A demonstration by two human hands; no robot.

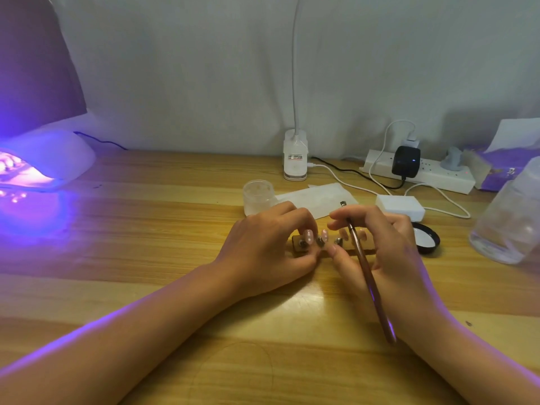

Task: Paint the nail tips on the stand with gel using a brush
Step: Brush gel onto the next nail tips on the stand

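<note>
I see the stand (299, 249) mid-table w/ nail tips (308, 235) upright. My left hand (271, 252) pinches its left end; right hand (388, 247) curled round the brush (368, 276). Tips look light, prob pop off easily, so I'd grip the stand base only.

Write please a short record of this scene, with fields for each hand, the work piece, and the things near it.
left hand: left hand grips the left end of the small wooden stand
right hand: right hand holds the long brown brush, handle pointing back toward the person
work piece: pale pink nail tips in a row on the stand
behind: frosted glass jar, open
right: round black lid
far left: white curing lamp, glowing purple
surface: wooden table
</note>
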